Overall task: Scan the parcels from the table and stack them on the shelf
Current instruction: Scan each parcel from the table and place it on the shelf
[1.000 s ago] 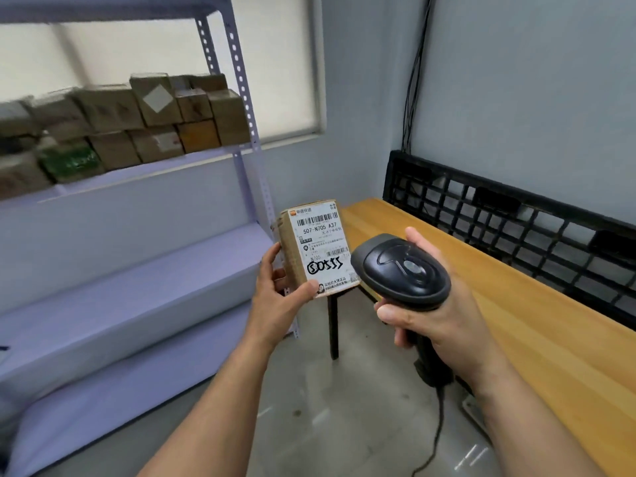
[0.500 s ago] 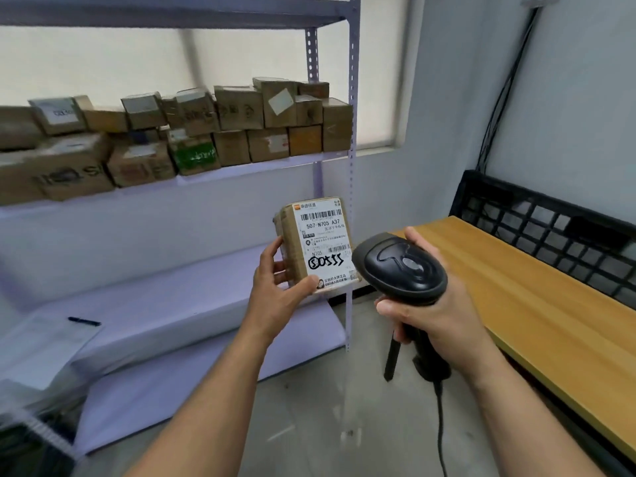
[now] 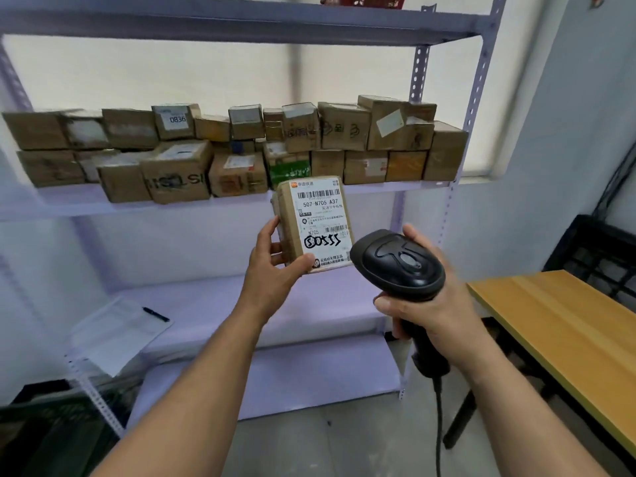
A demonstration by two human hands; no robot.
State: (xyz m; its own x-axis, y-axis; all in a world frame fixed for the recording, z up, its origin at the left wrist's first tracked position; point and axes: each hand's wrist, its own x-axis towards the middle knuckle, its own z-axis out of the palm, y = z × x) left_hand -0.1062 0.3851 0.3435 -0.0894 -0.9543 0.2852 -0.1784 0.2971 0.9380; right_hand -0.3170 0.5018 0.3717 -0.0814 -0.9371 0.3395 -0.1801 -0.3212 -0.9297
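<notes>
The upright parcel (image 3: 315, 223) is held by the left hand (image 3: 275, 273). The scanner (image 3: 399, 266), at its four o'clock, is gripped by the right hand (image 3: 426, 308).

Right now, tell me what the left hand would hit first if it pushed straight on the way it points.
The left hand would probably meet the boxes on the shelf, near the green one behind its parcel; depth is unclear.

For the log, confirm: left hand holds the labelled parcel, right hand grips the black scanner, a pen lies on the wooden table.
Wrong on the pen: the head view shows it on a sheet of paper on the lower shelf, not the wooden table. The left hand holds the labelled parcel; the right hand grips the black scanner.
</notes>
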